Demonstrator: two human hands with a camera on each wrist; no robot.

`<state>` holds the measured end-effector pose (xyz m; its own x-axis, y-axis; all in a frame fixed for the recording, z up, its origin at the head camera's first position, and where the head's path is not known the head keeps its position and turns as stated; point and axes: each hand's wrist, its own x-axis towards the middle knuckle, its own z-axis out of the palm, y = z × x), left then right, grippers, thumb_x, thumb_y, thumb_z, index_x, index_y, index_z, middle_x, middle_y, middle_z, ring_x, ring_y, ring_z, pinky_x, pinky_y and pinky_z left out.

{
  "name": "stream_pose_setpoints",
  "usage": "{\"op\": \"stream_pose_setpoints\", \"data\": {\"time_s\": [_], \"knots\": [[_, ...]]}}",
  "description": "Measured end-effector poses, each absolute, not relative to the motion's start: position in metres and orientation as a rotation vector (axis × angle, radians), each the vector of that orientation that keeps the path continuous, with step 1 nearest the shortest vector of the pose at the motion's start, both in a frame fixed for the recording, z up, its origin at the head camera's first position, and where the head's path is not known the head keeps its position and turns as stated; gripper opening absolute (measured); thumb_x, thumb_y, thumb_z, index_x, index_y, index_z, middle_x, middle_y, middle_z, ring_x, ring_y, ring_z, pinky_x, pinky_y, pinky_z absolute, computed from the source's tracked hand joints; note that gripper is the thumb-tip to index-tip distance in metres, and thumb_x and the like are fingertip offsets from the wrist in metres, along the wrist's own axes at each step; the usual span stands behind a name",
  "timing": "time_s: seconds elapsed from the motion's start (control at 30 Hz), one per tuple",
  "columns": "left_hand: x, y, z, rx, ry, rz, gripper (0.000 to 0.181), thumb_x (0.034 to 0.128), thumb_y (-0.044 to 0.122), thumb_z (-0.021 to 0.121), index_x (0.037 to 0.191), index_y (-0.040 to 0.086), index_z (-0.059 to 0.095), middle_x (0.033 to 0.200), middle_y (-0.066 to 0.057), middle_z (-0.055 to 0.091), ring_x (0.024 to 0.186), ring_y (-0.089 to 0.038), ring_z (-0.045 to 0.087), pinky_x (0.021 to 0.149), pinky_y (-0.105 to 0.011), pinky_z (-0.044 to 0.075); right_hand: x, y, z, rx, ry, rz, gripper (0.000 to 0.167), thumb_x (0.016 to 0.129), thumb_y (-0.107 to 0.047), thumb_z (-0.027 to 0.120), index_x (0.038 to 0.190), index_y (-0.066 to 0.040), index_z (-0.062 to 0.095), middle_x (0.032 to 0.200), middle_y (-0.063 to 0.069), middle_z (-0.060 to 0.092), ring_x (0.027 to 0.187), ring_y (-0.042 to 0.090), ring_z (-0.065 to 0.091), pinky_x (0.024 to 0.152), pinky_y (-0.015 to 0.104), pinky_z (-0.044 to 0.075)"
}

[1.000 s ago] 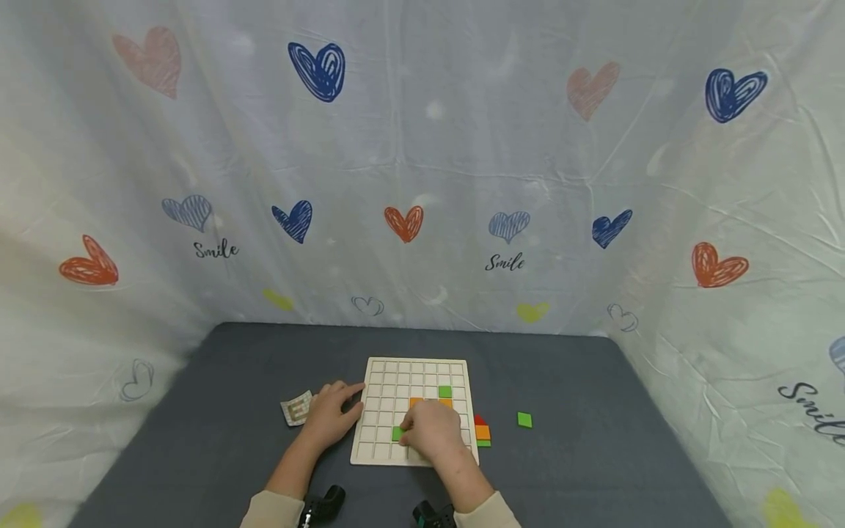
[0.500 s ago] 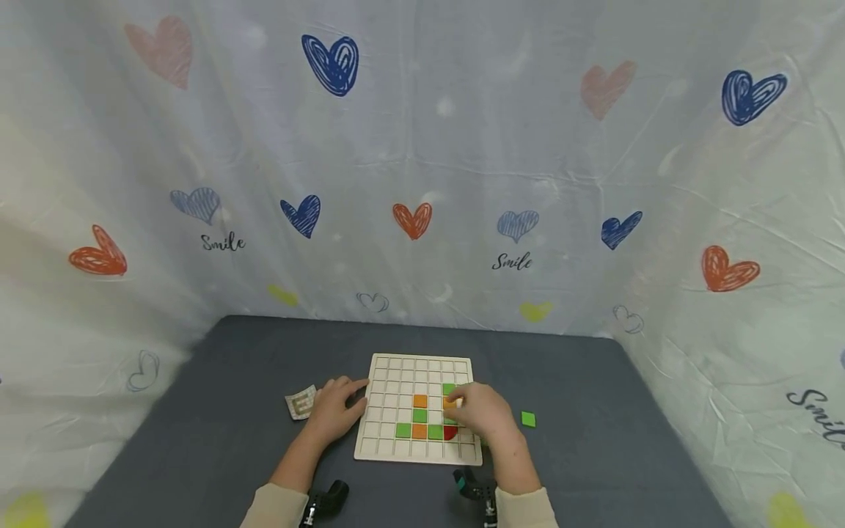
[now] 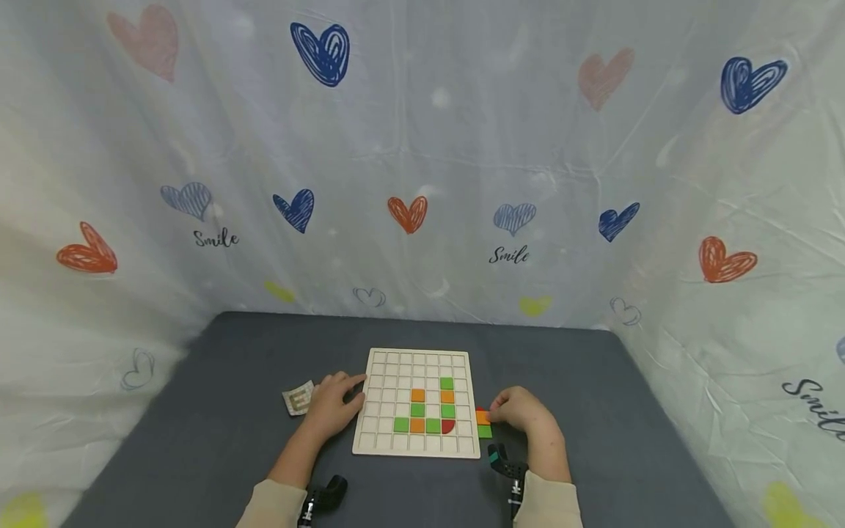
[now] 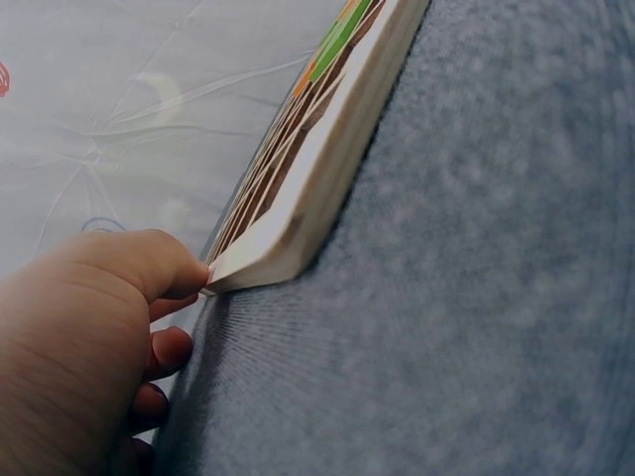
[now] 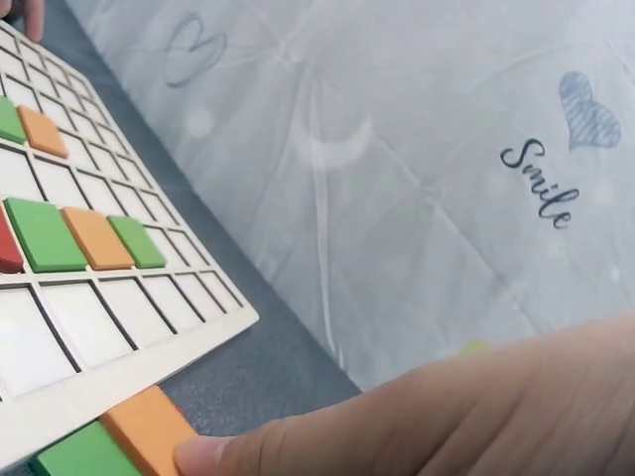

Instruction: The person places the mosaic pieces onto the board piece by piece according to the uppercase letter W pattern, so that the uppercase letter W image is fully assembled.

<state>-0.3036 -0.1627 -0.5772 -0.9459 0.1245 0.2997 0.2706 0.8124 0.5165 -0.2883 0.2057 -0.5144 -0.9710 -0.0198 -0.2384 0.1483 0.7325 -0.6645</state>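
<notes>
looks well along in filling the grid board [image 3: 432, 397], lying flat at the middle of the table [image 3: 561, 367], yet short of finished. can count nine pieces seated in its pockets: five green tiles [image 3: 418, 410], three orange tiles [image 3: 447, 396] and one red tile [image 3: 447, 426] with a curved side. shows a column of four running from two o'clock of the board's centre down to four o'clock, a shorter column from the centre to six o'clock, and single greens at about five and seven. shows bare pockets through the arc from eight round to one.

leaves at least three pieces out, just beyond the board's edge between three and four o'clock: a loose orange tile [image 3: 483, 417], a loose green tile [image 3: 485, 431] on its six o'clock side, and a sliver of red [image 3: 480, 409] towards twelve.

at three o'clock, touches the loose orange tile with the thumb of the right hand [image 3: 524, 409]; cannot tell whether pinching or merely resting. at nine o'clock, presses the board's edge with spread thumb and forefinger of the left hand [image 3: 332, 403], apparently for steadying. partly covers a printed card [image 3: 297, 399] there, too small to read, so cannot check the layout against it.
</notes>
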Motion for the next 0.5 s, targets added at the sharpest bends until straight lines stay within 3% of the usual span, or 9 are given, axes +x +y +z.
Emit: {"op": "stream_pose_setpoints", "data": {"time_s": [0.33,0.5], "knots": [[-0.303,-0.162,-0.576,-0.309,-2.748,-0.844,0.037,0.0958,0.021,0.071,0.132,0.011,0.072,0.084,0.003,0.050,0.074,-0.016,0.038,0.071,-0.040,0.029,-0.288,0.197,-0.510,0.164,2.883,-0.910,0.011,0.087,-0.010,0.070,0.076,-0.007,0.068,0.074,0.005,0.059,0.063,0.022,0.053,0.057,0.034,0.041],[-0.303,-0.163,-0.576,-0.304,-2.757,-0.854,0.038,0.0964,0.022,0.070,0.133,0.011,0.071,0.085,0.003,0.051,0.075,-0.016,0.038,0.072,-0.040,0.028,-0.290,0.192,-0.510,0.192,2.917,-0.912,0.019,0.085,-0.019,0.081,0.079,-0.008,0.065,0.076,0.005,0.059,0.065,0.022,0.053,0.057,0.035,0.041]]}}
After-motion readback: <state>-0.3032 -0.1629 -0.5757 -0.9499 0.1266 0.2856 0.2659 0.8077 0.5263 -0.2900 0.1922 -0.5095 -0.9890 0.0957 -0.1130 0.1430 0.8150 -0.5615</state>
